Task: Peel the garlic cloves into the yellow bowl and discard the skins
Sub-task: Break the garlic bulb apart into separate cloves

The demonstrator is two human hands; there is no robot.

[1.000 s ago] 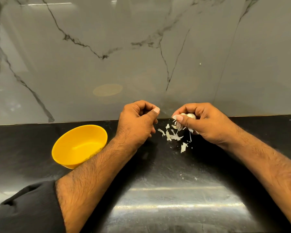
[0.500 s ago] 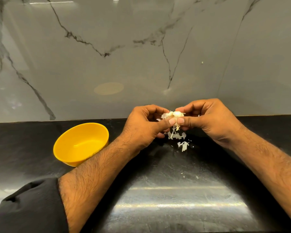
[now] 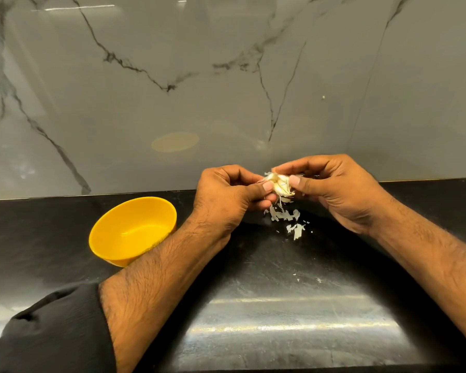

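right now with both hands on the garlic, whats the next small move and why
Probably peel another strip of skin off with the left hand while the right hand steadies the garlic: loose skin hangs from it, flakes lie on the counter below, and the bowl looks empty.

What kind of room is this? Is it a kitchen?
Probably a kitchen. There is a shiny black counter against a marbled wall, a yellow bowl sits on it, and two hands are peeling garlic above bits of skin.
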